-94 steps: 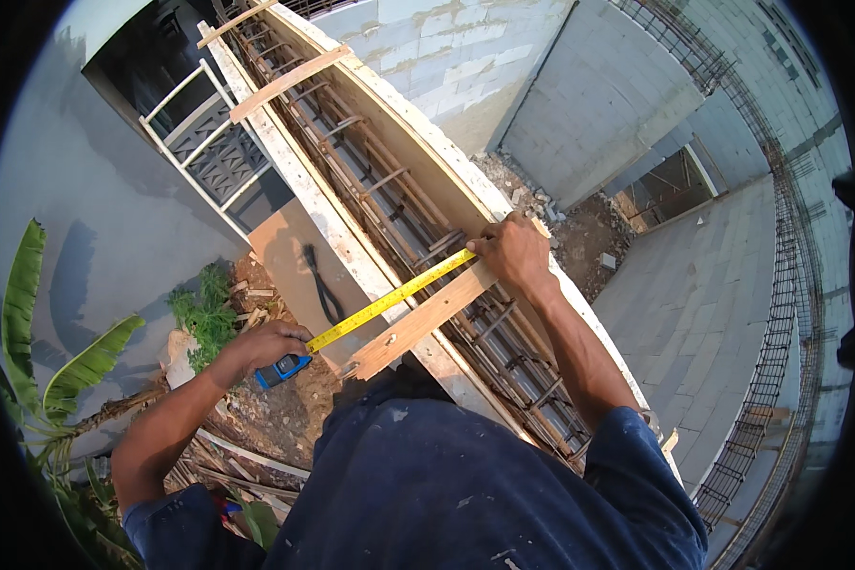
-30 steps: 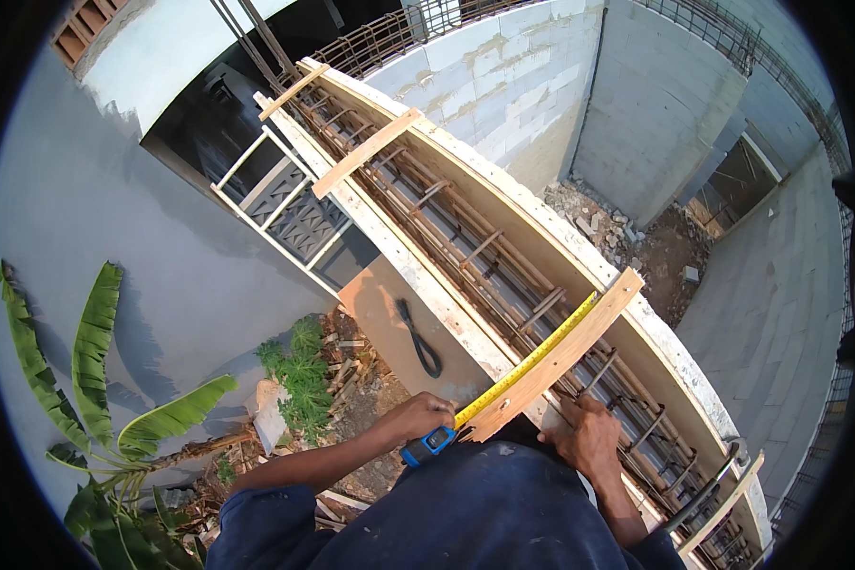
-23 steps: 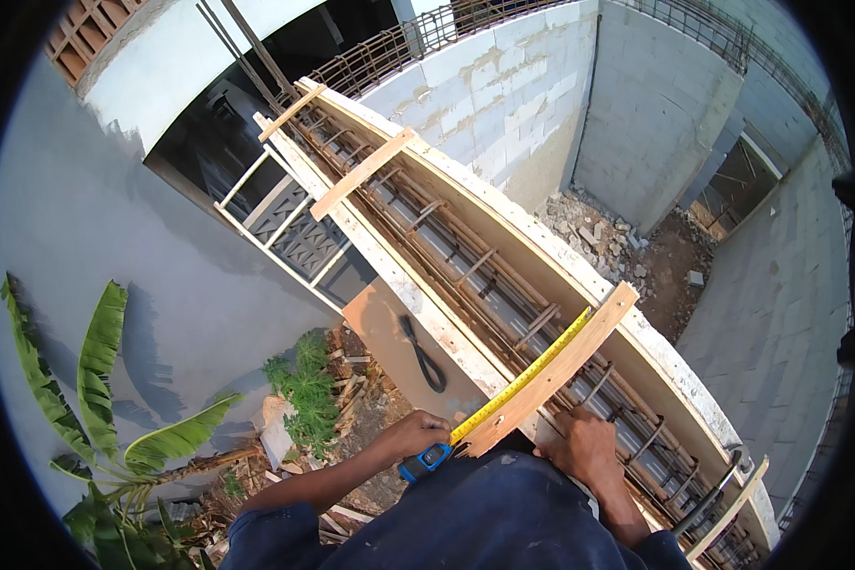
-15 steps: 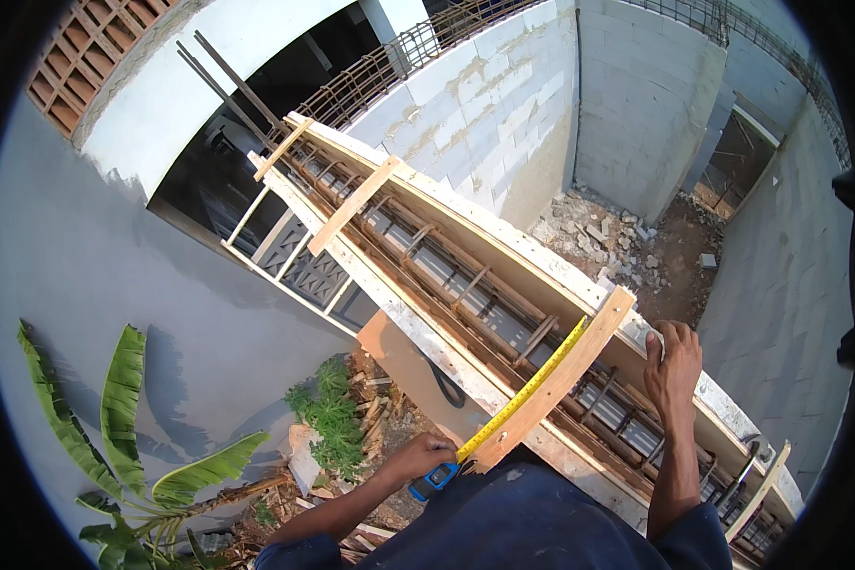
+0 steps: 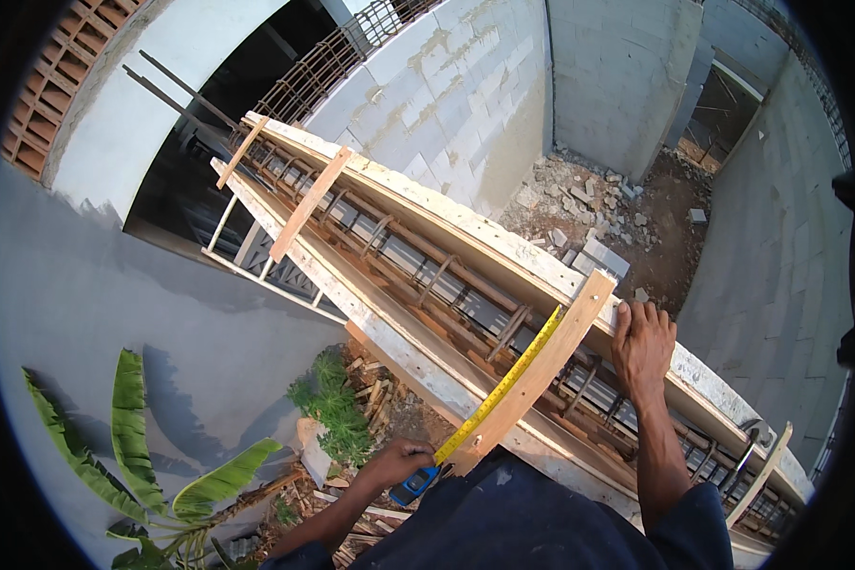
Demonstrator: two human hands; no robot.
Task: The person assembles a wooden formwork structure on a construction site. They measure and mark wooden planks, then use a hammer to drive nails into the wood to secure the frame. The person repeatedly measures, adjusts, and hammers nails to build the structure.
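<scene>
My left hand (image 5: 399,464) is closed around a blue tape measure (image 5: 414,484) at the near side of a long wooden formwork. Its yellow blade (image 5: 502,390) runs out along the edge of a wooden crosspiece (image 5: 547,369), with the tip near the far formwork board (image 5: 513,249). The crosspiece spans both side boards. My right hand (image 5: 645,347) grips the far board's top edge just right of the crosspiece, thumb on the inner side and fingers over the top. Inside the formwork lies a cage of rusty steel rebar (image 5: 435,275).
More crosspieces, including a wooden strip (image 5: 311,204), bridge the formwork. A metal clamp (image 5: 752,435) sits at the right. Beyond are a grey block wall (image 5: 446,104) and rubble (image 5: 575,195) far below. A banana plant (image 5: 133,427) and wood scraps (image 5: 375,399) lie lower left.
My view has shifted, so the formwork appears farther left. The tape measure stays along the crosspiece, and the right hand keeps its place on the far board with its fingers somewhat straighter.
</scene>
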